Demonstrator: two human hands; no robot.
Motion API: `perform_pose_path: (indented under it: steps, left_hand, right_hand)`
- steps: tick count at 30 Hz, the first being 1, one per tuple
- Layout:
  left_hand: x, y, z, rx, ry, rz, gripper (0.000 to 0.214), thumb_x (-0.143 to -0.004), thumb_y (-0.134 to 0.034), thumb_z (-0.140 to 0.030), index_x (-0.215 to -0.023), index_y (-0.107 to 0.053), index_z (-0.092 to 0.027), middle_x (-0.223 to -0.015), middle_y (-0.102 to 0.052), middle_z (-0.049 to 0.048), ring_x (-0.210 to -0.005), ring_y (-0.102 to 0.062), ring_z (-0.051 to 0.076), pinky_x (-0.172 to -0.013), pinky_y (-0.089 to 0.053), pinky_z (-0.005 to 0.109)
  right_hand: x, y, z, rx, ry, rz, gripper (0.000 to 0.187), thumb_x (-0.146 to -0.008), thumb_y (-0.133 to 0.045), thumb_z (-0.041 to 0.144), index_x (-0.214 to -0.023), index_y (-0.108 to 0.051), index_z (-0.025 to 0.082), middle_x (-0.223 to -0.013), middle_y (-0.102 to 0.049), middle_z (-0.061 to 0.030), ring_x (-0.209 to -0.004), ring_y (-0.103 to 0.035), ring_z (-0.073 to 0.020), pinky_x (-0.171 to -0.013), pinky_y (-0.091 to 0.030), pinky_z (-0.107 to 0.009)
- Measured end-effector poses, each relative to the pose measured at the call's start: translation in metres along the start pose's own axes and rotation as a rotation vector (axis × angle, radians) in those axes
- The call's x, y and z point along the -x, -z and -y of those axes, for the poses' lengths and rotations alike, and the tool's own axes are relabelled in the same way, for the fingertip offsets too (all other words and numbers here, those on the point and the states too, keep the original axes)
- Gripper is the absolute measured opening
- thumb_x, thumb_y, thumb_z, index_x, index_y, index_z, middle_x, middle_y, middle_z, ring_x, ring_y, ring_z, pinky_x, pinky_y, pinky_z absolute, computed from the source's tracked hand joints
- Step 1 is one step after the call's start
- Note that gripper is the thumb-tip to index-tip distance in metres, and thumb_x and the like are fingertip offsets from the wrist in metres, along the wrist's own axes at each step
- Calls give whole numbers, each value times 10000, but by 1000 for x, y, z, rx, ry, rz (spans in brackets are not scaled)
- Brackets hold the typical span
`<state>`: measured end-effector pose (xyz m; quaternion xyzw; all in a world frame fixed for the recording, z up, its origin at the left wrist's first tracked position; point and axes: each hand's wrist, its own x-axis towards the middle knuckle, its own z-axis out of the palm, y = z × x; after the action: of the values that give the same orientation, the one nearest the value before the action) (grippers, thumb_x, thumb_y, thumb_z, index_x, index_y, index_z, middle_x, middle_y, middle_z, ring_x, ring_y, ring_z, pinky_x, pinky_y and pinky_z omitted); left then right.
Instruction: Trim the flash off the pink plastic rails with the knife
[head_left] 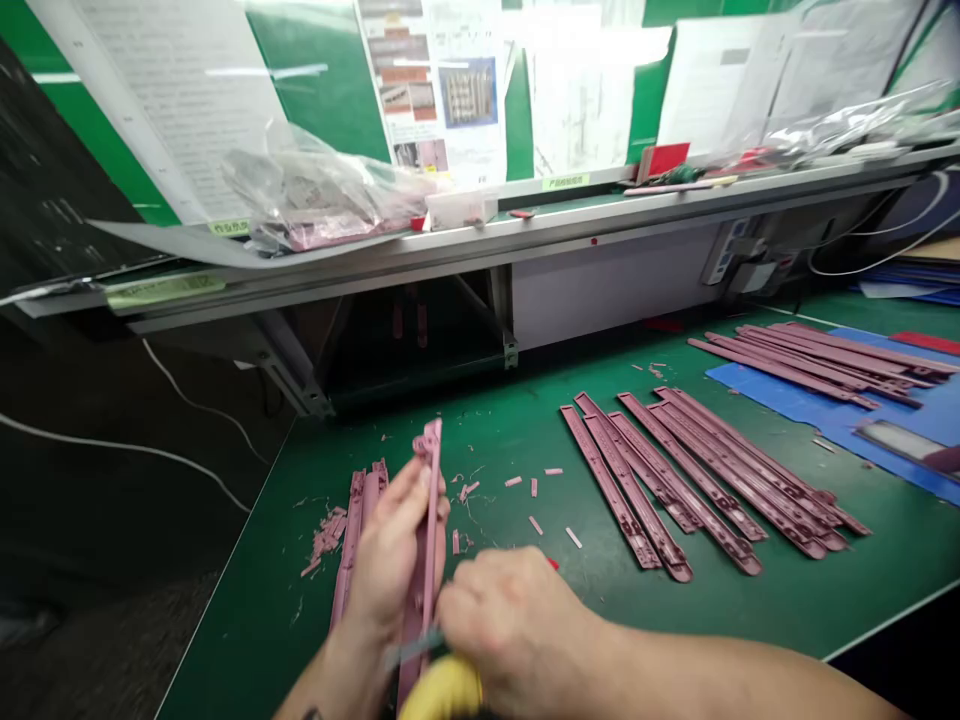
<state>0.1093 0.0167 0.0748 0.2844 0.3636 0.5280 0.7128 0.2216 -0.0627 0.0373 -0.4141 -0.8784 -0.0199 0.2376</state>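
My left hand [390, 550] is closed around a long, narrow pink plastic trim strip [430, 520], held tilted upright with its far end pointing away from me. My right hand [517, 610] is a fist on a knife whose grey blade [416, 646] lies across the strip's near part. Just below the fist is a blurred yellow piece [446, 688]; whether it is the knife's handle or a finger covering I cannot make out. Left of my left hand, more pink strips [352, 540] lie on the green table, partly hidden behind the wrist.
Several pink strips [667, 470] lie side by side on the green table [525, 440], and others [817, 360] on a blue sheet [922, 420] at right. Pink offcuts [327, 538] and thin shavings are scattered about. A metal-edged shelf [555, 215] holding plastic bags [322, 190] crosses behind.
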Motion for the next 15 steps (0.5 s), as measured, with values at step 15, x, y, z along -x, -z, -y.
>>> perform_pose_path:
  steps: [15]
  left_hand:
    - [43, 0, 15, 38, 235, -37, 292, -956, -414, -304, -1229, -488, -231, -516, -499, -50, -279, -368, 28, -275, -251, 90]
  right_hand:
    - [-43, 45, -65, -36, -317, -208, 630, -736, -531, 765, -929, -631, 173, -735, -618, -36, -658, -585, -183, -573, -399, -256]
